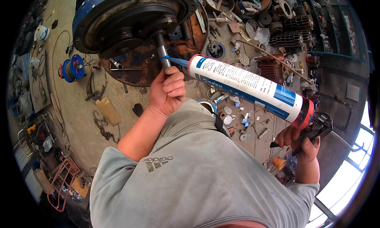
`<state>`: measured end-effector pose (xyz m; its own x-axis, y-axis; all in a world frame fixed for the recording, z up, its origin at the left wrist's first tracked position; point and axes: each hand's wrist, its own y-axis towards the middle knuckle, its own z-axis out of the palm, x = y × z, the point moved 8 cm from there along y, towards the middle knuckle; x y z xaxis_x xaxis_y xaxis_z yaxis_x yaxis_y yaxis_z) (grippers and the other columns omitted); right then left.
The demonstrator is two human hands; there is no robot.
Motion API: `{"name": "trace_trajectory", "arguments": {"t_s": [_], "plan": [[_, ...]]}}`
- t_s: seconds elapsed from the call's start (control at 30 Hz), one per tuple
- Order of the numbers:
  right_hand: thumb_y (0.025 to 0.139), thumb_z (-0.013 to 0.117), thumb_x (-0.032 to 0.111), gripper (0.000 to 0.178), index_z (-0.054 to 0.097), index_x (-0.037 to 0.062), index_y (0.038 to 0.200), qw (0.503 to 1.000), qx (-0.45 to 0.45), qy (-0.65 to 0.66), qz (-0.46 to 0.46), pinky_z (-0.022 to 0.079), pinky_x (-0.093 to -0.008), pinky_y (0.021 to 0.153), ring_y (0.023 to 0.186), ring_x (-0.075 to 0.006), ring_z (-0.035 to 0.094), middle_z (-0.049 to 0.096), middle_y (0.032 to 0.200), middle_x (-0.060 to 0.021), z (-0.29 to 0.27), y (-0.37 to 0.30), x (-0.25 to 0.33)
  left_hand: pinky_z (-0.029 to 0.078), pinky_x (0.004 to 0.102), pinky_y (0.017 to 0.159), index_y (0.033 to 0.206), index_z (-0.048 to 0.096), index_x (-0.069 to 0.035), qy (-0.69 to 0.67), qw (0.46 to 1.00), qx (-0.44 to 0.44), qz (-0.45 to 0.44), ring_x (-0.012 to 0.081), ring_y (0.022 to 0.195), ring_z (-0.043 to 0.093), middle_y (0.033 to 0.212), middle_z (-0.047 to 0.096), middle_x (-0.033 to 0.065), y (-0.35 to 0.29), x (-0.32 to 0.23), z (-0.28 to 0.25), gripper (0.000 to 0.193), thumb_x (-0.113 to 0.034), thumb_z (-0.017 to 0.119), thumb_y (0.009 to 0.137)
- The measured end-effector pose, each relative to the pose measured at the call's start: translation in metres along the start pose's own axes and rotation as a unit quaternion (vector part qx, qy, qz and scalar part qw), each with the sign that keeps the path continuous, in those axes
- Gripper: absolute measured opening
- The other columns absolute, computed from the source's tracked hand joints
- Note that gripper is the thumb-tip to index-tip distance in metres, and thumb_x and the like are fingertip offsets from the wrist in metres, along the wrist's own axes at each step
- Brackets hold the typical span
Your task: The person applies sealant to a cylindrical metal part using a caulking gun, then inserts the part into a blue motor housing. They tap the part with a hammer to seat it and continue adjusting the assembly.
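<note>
Item, one blue-and-black machine housing [134, 20], round-flanged, filling the top of my view. Item, one round rusty plate [138, 78], below the housing, with tools lying on it. Item, one red finned motor [272, 67], on the floor to my right, apart from the work. Item, one white-and-blue sealant cartridge [245, 89], slanting across in front of me, its rear in a dispensing gun [320, 127]; my right hand [299, 141] is wrapped about the gun's grip, I judge so that the long body can be aimed from behind. Item, one bright metal rod [160, 46], its far end at the housing's flange, whether seated or only resting there I cannot tell; my left hand [169, 87] is closed on its near end, fingers curled, probably to steady it and leave the middle bare. Item, one tapered blue nozzle [179, 61], fitted to the cartridge, tip against the rod. Item, one blue band [164, 57], on the rod just beyond my fingers.
</note>
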<state>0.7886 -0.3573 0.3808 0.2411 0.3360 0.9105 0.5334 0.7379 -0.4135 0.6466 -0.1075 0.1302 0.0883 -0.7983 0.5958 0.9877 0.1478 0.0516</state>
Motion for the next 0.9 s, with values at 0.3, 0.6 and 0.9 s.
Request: {"name": "trace_trajectory", "arguments": {"t_s": [0.3, 0.6, 0.9], "plan": [[0.098, 0.069, 0.047, 0.048, 0.057, 0.0003, 0.099, 1.0, 0.01, 0.0, -0.007, 0.054, -0.049, 0.074, 0.074, -0.0289, 0.063, 0.062, 0.079, -0.0152, 0.0, 0.002, 0.001, 0.049, 0.0298, 0.057, 0.098, 0.059, -0.008, -0.032, 0.999, -0.008, -0.005, 0.0142, 0.06, 0.058, 0.07, 0.051, 0.0013, 0.002, 0.004, 0.003, 0.024, -0.021, 0.044, 0.11], [0.097, 0.068, 0.049, 0.049, 0.058, 0.0011, 0.101, 1.0, 0.014, -0.003, -0.003, 0.055, -0.0498, 0.075, 0.076, -0.0299, 0.064, 0.063, 0.08, -0.0159, -0.002, 0.001, -0.001, 0.052, 0.0285, 0.052, 0.09, 0.058, -0.009, -0.046, 0.999, 0.014, -0.007, 0.0149, 0.055, 0.061, 0.066, 0.053, 0.0027, 0.004, 0.004, 0.004, 0.021, -0.016, 0.045, 0.106], [0.079, 0.039, 0.101, 0.103, 0.061, 0.0039, 0.104, 0.999, 0.034, 0.036, -0.02, 0.053, -0.0497, 0.076, 0.081, -0.0325, 0.066, 0.064, 0.083, -0.0134, -0.004, -0.005, -0.007, 0.053, 0.0278, 0.05, 0.086, 0.057, -0.01, -0.044, 0.999, 0.01, -0.012, 0.015, 0.055, 0.063, 0.066, 0.054, 0.0026, 0.005, 0.005, 0.004, 0.022, -0.013, 0.045, 0.104]]}}
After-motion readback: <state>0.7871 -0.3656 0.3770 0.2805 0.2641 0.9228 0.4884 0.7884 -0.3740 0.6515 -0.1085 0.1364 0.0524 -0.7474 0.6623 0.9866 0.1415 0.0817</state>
